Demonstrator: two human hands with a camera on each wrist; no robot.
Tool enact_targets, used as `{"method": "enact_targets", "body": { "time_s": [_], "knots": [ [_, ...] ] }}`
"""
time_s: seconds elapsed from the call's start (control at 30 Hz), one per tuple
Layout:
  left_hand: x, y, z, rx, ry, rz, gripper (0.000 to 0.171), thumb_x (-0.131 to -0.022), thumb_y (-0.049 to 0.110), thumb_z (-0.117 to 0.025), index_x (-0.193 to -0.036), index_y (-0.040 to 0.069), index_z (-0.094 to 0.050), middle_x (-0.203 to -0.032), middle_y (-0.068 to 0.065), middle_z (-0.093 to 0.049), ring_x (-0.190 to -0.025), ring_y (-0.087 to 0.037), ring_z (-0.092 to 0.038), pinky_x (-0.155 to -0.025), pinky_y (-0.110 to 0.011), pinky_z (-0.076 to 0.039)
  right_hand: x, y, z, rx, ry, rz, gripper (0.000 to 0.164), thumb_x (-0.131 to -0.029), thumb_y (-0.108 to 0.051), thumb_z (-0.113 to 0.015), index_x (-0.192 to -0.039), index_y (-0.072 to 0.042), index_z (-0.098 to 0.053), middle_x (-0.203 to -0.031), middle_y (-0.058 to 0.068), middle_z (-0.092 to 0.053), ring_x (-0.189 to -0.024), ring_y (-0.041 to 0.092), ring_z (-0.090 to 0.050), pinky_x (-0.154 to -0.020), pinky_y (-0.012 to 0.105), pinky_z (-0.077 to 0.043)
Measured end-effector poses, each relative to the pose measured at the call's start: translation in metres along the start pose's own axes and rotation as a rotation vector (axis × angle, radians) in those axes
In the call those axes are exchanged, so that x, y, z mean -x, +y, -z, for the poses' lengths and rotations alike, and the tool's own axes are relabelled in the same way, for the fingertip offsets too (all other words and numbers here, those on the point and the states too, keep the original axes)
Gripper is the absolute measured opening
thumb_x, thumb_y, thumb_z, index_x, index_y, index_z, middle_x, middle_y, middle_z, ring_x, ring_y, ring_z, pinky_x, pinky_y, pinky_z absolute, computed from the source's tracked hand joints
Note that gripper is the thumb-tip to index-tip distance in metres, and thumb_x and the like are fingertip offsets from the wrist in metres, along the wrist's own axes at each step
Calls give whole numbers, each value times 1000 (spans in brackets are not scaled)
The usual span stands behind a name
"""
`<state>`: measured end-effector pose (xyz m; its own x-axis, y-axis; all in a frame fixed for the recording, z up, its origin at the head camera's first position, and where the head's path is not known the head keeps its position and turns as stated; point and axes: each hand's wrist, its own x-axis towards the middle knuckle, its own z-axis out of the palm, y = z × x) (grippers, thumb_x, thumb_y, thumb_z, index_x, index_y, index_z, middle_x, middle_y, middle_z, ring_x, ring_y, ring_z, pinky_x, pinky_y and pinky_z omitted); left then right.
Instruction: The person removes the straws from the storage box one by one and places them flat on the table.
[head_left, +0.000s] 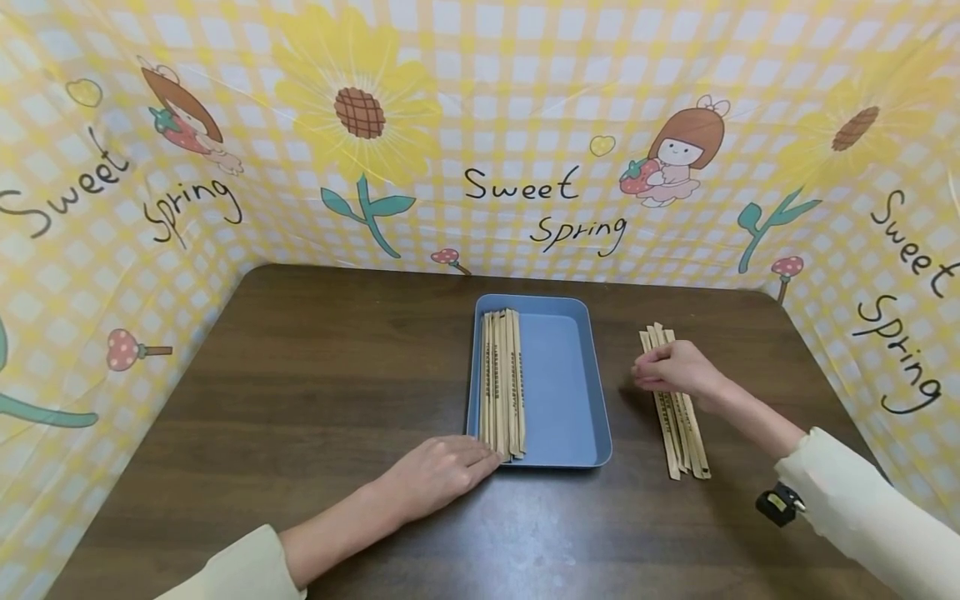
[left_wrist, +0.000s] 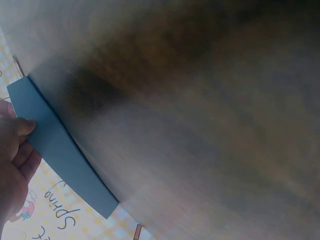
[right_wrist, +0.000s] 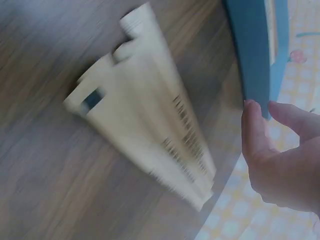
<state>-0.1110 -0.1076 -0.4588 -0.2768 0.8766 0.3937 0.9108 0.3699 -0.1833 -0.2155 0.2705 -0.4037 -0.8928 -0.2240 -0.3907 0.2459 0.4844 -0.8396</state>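
Observation:
A shallow blue tray (head_left: 562, 383) lies on the table, with several long paper-wrapped sticks (head_left: 501, 383), like chopsticks, side by side along its left wall. My left hand (head_left: 446, 475) grips the tray's near left corner. In the left wrist view its thumb presses the outer wall of the tray (left_wrist: 65, 150), with the other fingers partly hidden behind. Right of the tray lies a loose bunch of the same wrapped sticks (head_left: 681, 437). Over that bunch hovers my right hand (head_left: 682, 368). In the right wrist view, a gap shows between its thumb and forefinger (right_wrist: 256, 125), nothing held.
Brown wooden table (head_left: 337, 367) surrounds the tray. A yellow checked cloth (head_left: 510, 100) with printed flowers and lettering walls the back and both sides. A small black device (head_left: 780, 504) sits by the right sleeve.

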Motion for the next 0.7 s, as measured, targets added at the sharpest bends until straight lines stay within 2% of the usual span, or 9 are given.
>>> {"method": "enact_targets", "body": {
  "time_s": [0.23,0.37,0.43,0.6,0.7],
  "knots": [
    [0,0,-1,0,11,-1,29,-86,1,-68,-115,3,-73,-106,-6,-73,-98,-16,-69,-89,-26,-56,-6,-19,-21,-147,-90,8,30,-98,-1,-58,-118,22,-57,-110,26,-68,-95,22,-71,-94,43,-53],
    [1,0,-2,3,13,4,30,-85,0,-70,-115,2,-73,-106,-6,-73,-98,-16,-69,-89,-26,-56,-13,-27,-35,-210,-107,3,34,-98,1,-59,-122,24,-53,-112,28,-67,-98,23,-70,-94,40,-53],
    [1,0,-2,7,15,5,31,-84,0,-71,-115,2,-72,-106,-6,-73,-98,-16,-69,-90,-27,-56,-16,-30,-43,-206,-110,8,36,-98,0,-59,-124,24,-52,-114,29,-66,-99,23,-70,-94,38,-54],
    [1,0,-1,13,20,6,30,-87,0,-63,-115,2,-72,-105,-6,-73,-98,-16,-68,-90,-26,-56,-25,-37,-59,-169,-119,13,34,-96,1,-62,-122,22,-56,-120,31,-62,-100,23,-70,-95,40,-54],
    [1,0,-1,9,23,7,30,-87,1,-62,-115,2,-73,-105,-5,-73,-98,-16,-68,-90,-26,-55,-29,-42,-67,-162,-127,15,33,-94,2,-64,-120,21,-59,-119,30,-63,-98,22,-70,-94,39,-54]
  ]
}}
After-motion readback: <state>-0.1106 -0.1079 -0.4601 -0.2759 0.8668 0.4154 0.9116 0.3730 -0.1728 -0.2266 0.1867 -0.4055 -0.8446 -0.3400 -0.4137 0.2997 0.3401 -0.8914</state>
